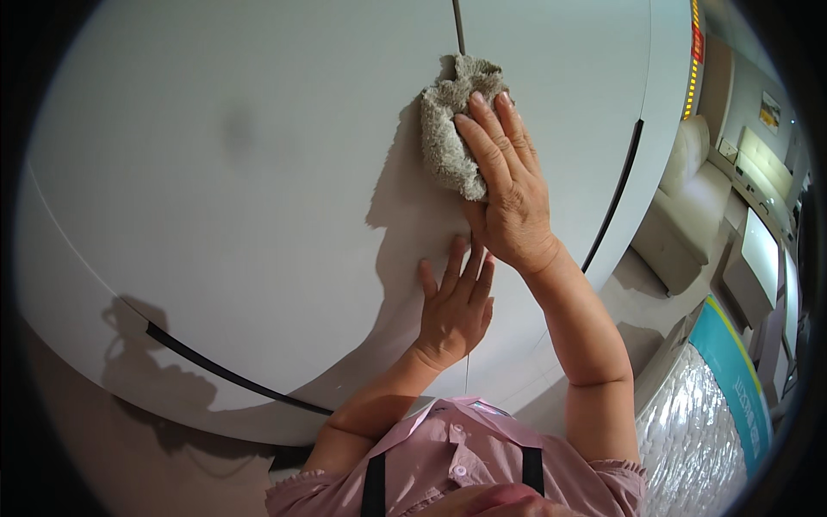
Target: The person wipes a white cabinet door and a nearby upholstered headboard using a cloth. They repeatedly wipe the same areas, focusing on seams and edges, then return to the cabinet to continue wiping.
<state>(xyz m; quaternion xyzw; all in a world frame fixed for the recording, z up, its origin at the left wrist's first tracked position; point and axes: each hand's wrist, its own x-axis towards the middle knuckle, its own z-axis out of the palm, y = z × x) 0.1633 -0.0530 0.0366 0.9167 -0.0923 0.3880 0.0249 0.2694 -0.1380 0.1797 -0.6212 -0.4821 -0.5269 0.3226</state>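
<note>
My right hand (517,174) presses a fuzzy grey-beige cleaning cloth (449,142) flat against a large white cabinet panel (291,161). Its fingers lie over the cloth's right side, and the bunched upper end covers part of a dark vertical strip (459,29) between two doors. Below it, my left hand (455,310) rests with spread fingers on or very close to the same surface, near the thin door seam (468,375). Nothing is held in it. Shadows of my arms and head fall across the white panel.
Long black edge handles run along the panel at lower left (226,369) and at right (614,194). To the right stand a beige sofa (685,220), a white-topped low table (759,258) and a plastic-wrapped mattress (691,413) with a teal border. A bed headboard (765,158) is farther back.
</note>
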